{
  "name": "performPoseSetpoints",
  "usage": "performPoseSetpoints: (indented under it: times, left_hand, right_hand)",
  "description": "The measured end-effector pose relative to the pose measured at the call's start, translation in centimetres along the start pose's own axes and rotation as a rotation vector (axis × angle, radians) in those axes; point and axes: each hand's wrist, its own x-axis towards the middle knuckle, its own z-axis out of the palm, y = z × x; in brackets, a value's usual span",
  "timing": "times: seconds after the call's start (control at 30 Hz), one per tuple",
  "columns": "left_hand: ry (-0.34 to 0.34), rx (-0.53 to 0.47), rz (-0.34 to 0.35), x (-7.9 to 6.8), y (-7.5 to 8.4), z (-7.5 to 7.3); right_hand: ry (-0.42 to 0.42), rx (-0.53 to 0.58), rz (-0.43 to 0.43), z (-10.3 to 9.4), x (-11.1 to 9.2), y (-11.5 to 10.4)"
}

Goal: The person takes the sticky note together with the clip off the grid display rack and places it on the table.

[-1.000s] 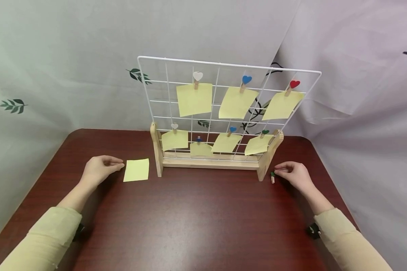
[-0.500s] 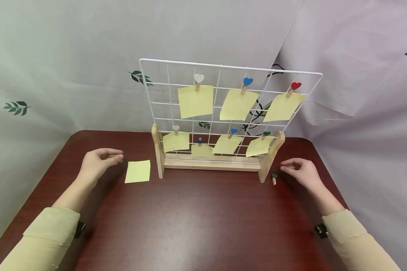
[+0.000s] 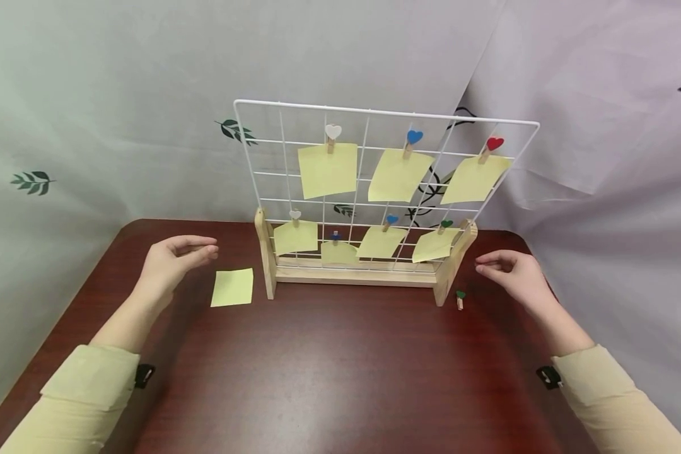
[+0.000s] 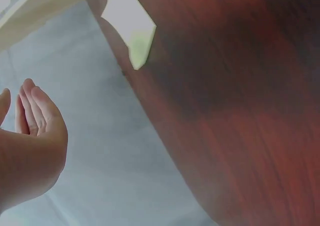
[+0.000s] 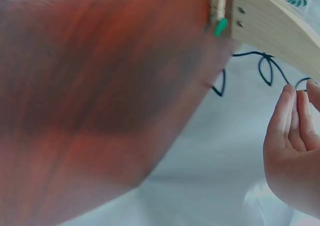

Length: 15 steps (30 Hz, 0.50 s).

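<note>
In the head view my left hand hovers over the table, behind and left of a loose yellow sticky note. Nothing is between its fingers. My right hand is raised at the right, also holding nothing. Below and left of it lies a small wooden clothespin with a green heart, which shows in the right wrist view too. Between the hands stands a white wire grid on a wooden stand. Heart clothespins pin yellow notes to it in two rows.
A dark red-brown table carries everything. Behind it hangs a pale curtain with leaf prints. The stand's right foot is close to the loose clothespin. Dark straps sit at both wrists.
Both hands have lifted; the right has drawn back rightward from the green-heart clothespin, leaving it on the table. The left has risen away from the loose note. The view has shifted slightly.
</note>
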Motion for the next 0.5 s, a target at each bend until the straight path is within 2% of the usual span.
performPoseSetpoints:
  times: [0.23,0.5]
  left_hand:
    - [-0.033,-0.162,0.035,0.0,1.5,0.9]
    - [-0.060,-0.241,0.056,0.2,3.0,1.9]
  right_hand:
    - [0.026,0.005,-0.026,-1.2,0.1,-1.9]
    - [0.044,-0.024,-0.050,-2.7,-0.3,-3.8]
